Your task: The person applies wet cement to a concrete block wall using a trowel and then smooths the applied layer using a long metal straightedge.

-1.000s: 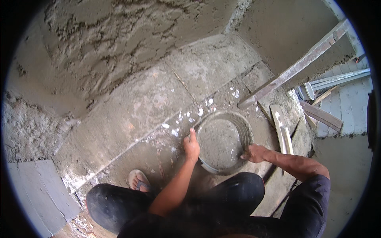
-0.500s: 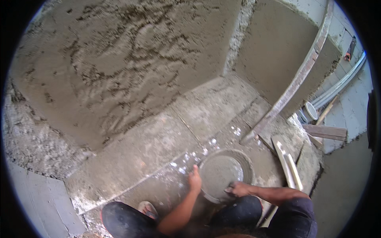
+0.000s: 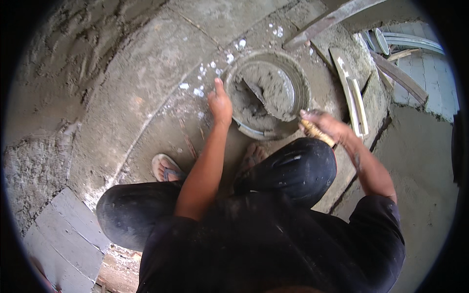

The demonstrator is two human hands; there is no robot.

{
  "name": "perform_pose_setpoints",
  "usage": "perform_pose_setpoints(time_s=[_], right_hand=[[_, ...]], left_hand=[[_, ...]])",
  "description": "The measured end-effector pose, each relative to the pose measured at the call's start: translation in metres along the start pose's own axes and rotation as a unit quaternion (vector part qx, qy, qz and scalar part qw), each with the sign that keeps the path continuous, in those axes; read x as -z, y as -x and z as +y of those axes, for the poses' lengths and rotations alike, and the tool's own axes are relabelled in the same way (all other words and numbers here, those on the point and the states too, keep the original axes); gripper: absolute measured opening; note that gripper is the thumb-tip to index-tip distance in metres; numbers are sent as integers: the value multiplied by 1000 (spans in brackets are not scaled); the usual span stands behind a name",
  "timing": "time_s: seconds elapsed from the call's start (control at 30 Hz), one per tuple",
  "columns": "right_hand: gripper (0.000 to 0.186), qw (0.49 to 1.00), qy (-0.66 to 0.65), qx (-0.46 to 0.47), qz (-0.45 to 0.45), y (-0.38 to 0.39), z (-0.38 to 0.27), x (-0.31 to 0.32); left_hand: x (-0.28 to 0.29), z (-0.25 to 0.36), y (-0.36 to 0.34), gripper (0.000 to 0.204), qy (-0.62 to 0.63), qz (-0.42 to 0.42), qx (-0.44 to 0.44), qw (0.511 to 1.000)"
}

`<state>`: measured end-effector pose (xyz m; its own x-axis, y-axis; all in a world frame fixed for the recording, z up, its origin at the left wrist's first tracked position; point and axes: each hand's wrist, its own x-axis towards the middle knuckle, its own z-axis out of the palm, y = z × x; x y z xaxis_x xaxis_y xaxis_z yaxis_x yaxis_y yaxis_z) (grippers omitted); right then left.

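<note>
A round grey tub (image 3: pixel 305 83) of wet mortar (image 3: pixel 273 78) stands on the floor in front of my knees. My left hand (image 3: pixel 221 105) is closed at the tub's left rim, thumb pointing up and away from me; its other fingers are partly hidden. At the near right rim my right hand (image 3: pixel 326 126) grips a trowel by its pale, ridged handle (image 3: pixel 316 133). The blade reaches into the tub and is mostly covered by mortar, which is heaped and churned, with a dark hollow on the near left side.
Behind the tub, a long wooden straightedge (image 3: pixel 337 22) slants up to the right. Pale wooden strips (image 3: pixel 349 93) lie right of the tub. White flecks (image 3: pixel 198 91) dot the floor beside a low concrete slab (image 3: pixel 146 63). Freshly mortared wall (image 3: pixel 63 63) rises at far left.
The view has tipped down toward my body. The mortar, smoother before, is now broken up. My right hand has moved from inside the tub to its right rim, and the trowel handle shows.
</note>
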<state>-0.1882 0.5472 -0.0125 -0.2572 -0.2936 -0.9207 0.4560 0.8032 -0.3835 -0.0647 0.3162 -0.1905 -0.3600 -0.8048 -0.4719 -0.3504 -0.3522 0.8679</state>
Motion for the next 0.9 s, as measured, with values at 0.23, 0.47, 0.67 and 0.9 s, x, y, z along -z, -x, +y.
perform_pose_setpoints(time_s=[0.23, 0.47, 0.67, 0.9], right_hand=[[35, 669, 698, 121, 225, 51, -75, 0], [40, 691, 704, 145, 77, -44, -15, -50], [48, 626, 720, 185, 237, 32, -63, 7], [23, 643, 725, 229, 89, -57, 16, 14]], left_hand=[[8, 14, 4, 76, -19, -25, -24, 999], [2, -6, -2, 65, 12, 4, -31, 999], [11, 15, -1, 73, 15, -7, -55, 998], [-22, 2, 1, 74, -11, -88, 45, 995]])
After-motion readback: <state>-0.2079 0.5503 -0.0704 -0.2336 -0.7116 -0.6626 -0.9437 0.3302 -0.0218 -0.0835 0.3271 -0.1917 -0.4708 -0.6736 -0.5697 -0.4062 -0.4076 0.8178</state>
